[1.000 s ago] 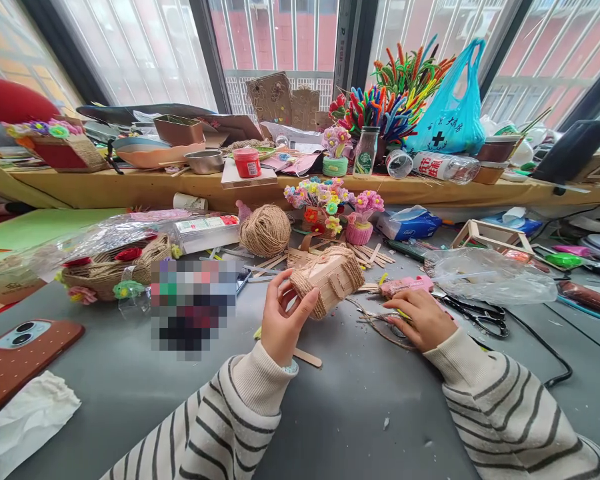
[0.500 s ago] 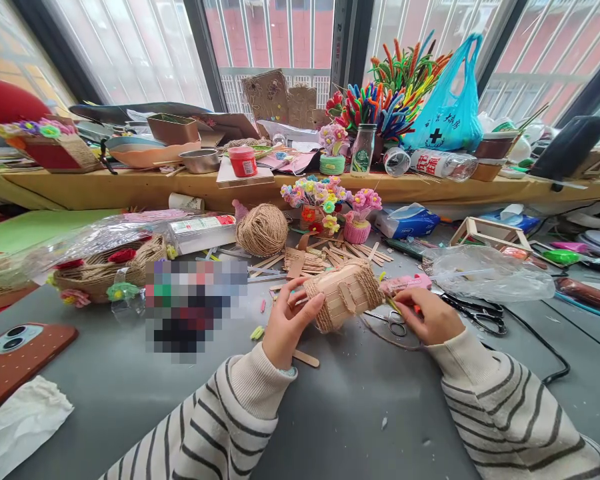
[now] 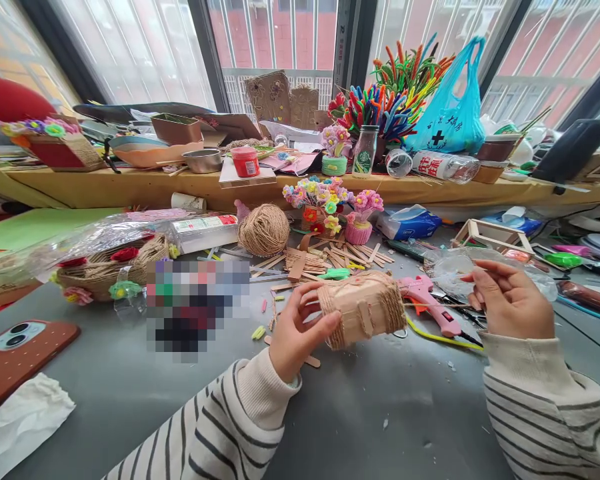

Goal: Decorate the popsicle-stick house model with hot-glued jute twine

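My left hand (image 3: pixel 297 327) grips one end of a small craft-stick holder (image 3: pixel 356 303), tilted on its side above the table. Rows of twine wrap both of its ends, and a short piece of stick juts from its face like a handle. From the far end a strand of twine (image 3: pixel 445 305) runs taut to the right, its tail pinched in the fingertips of my right hand (image 3: pixel 513 303). Under the strand lies a pink glue gun (image 3: pixel 436 310), nozzle toward me. A yellow strip (image 3: pixel 443 339) curves beside it.
Behind the holder are a ball of twine (image 3: pixel 264 230), loose craft sticks (image 3: pixel 365 253) and crocheted flowers (image 3: pixel 363 203). A phone (image 3: pixel 27 357) and crumpled tissue (image 3: pixel 23 423) lie at left. Clear plastic wrap (image 3: pixel 445 267) is partly hidden behind my right hand.
My right hand has moved right and slightly up, drawing the strand out straight from the holder. My left hand has shifted the holder a little right and toward me. The glue gun shows more fully.
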A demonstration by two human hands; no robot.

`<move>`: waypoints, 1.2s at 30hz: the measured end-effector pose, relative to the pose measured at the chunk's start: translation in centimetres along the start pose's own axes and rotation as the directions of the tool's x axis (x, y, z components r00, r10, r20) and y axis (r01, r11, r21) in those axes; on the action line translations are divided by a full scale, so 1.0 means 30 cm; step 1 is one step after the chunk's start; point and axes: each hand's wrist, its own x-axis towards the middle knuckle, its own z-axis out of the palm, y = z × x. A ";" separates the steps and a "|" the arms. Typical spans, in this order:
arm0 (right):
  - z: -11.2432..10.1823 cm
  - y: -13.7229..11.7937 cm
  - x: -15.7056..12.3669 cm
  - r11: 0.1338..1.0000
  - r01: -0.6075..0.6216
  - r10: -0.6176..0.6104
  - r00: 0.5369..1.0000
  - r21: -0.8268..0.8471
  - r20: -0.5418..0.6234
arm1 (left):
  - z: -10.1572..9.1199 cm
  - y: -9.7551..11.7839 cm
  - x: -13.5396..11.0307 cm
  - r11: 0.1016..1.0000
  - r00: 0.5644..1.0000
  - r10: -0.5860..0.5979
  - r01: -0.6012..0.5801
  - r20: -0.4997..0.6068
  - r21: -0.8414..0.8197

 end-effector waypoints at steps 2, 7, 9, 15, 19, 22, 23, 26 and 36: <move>-0.008 -0.028 -0.010 1.000 -0.005 0.006 1.000 -0.021 0.029 | 0.001 -0.007 -0.012 0.976 0.987 0.157 -0.161 0.042 0.146; -0.005 -0.095 -0.063 0.999 0.030 -0.029 0.998 -0.024 0.059 | 0.002 -0.029 -0.032 0.797 0.857 0.490 -0.514 0.158 0.318; -0.002 -0.109 -0.077 0.997 0.011 -0.019 0.995 0.076 0.097 | 0.003 -0.032 -0.034 0.723 0.805 0.557 -0.591 0.204 0.356; 0.011 -0.119 -0.109 0.971 0.082 -0.155 0.931 0.226 0.331 | 0.005 -0.032 -0.031 0.624 0.770 0.576 -0.631 0.275 0.461; 0.023 -0.109 -0.134 0.965 0.127 -0.211 0.897 0.231 0.389 | 0.003 -0.038 -0.029 0.643 0.794 0.533 -0.605 0.293 0.469; 0.020 -0.091 -0.128 0.955 0.254 -0.295 0.868 0.152 0.401 | 0.001 -0.045 -0.027 0.667 0.821 0.485 -0.570 0.300 0.481; 0.017 -0.084 -0.121 0.932 0.338 -0.360 0.829 0.129 0.429 | 0.000 -0.048 -0.027 0.675 0.828 0.473 -0.560 0.302 0.480; 0.010 -0.070 -0.101 0.863 0.499 -0.471 0.729 0.086 0.496 | 0.004 -0.050 -0.026 0.721 0.856 0.429 -0.516 0.288 0.462; 0.039 -0.098 -0.144 0.995 0.078 -0.095 0.912 0.057 0.398 | 0.023 -0.030 -0.036 0.902 0.972 0.125 -0.195 0.200 0.385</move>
